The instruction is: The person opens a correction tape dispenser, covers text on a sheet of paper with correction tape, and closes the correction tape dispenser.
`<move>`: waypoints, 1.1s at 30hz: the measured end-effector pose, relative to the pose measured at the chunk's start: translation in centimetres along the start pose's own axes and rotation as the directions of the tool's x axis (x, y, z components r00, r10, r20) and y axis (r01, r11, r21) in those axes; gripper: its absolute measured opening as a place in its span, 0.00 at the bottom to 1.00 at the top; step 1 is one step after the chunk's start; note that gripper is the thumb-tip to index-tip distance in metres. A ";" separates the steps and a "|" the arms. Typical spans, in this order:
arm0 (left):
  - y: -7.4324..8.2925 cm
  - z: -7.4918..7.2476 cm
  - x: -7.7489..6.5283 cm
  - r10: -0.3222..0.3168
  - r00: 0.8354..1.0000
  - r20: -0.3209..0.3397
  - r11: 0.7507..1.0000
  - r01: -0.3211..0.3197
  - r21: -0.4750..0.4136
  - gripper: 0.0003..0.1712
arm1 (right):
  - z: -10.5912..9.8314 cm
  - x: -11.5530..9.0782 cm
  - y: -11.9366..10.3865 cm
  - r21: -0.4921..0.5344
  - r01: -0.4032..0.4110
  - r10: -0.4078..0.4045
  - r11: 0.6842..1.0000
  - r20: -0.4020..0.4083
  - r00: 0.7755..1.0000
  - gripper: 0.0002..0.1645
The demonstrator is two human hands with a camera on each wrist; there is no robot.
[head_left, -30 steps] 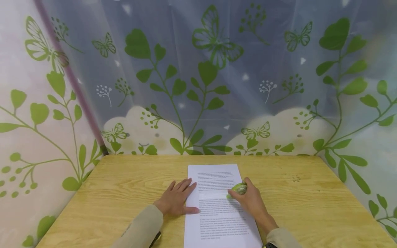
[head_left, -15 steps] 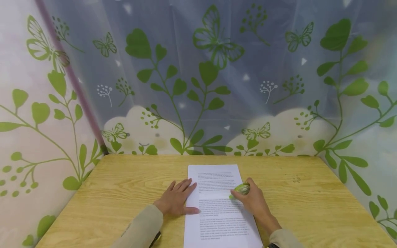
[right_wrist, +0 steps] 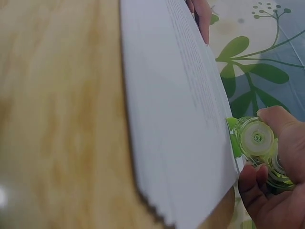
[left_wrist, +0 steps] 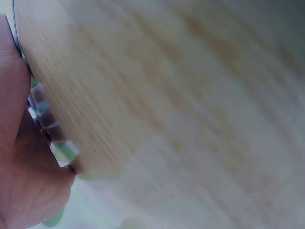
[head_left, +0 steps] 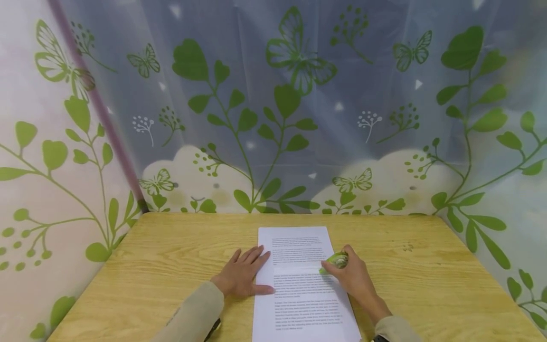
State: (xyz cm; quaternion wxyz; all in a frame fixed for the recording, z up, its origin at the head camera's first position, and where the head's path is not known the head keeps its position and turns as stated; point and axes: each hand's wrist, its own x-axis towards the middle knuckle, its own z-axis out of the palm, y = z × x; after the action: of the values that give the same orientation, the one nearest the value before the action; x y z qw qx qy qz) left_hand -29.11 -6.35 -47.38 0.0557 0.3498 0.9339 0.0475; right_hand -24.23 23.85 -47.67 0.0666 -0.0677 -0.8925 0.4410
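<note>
Printed sheets of paper [head_left: 266, 316] lie in a stack on the wooden table, lines of text running across the top one. My right hand [head_left: 353, 278] grips a green, see-through correction tape [head_left: 339, 259] between thumb and fingers, its tip down at the right part of the text. In the right wrist view the round spool of the correction tape [right_wrist: 257, 137] shows, tip at the sheet's surface. A white band [head_left: 295, 269] crosses the text left of the tip. My left hand [head_left: 240, 276] lies flat with fingers spread, fingertips and thumb on the paper's left edge.
The wooden table [head_left: 179, 247] extends to both sides of the paper. Behind it hangs a curtain [head_left: 342, 133] printed with leaves and butterflies, with more of the same cloth at left and right. The left wrist view shows mostly blurred tabletop [left_wrist: 143, 95].
My right hand has slid a little to the right over the top sheet with the correction tape. The left hand and the paper have stayed in place.
</note>
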 end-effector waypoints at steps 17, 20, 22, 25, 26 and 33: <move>0.0 -0.1 0.0 -0.002 1.000 0.004 1.000 0.002 -0.003 0.55 | -0.8 0.3 0.7 -0.013 0.007 -0.007 1.000 -0.009 1.000 0.27; 0.0 -0.1 0.0 -0.006 1.000 0.006 1.000 0.006 -0.008 0.55 | -1.0 0.3 0.8 -0.013 0.003 -0.003 1.000 -0.004 1.000 0.27; 0.0 -0.1 -0.1 -0.006 1.000 0.008 1.000 0.006 -0.013 0.55 | -1.1 0.3 0.8 -0.008 -0.006 0.006 1.000 0.001 1.000 0.28; 0.0 -0.1 -0.1 -0.005 1.000 0.008 1.000 0.005 -0.016 0.55 | -1.4 0.3 1.0 0.004 -0.019 0.019 1.000 0.009 1.000 0.28; 0.0 -0.1 -0.1 -0.004 1.000 0.007 1.000 0.004 -0.016 0.55 | -1.5 0.3 1.0 0.010 -0.023 0.023 1.000 0.012 1.000 0.28; 0.0 0.0 0.0 0.000 1.000 -0.003 1.000 0.000 0.002 0.55 | -1.8 0.3 1.1 0.068 -0.049 0.047 0.996 0.039 0.998 0.28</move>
State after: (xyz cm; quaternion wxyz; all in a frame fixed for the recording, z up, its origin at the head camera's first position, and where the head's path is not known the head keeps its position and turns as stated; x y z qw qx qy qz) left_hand -29.14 -6.37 -47.38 0.0538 0.3499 0.9341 0.0473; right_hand -24.17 26.00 -47.44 0.0416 -0.0786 -0.8760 0.4740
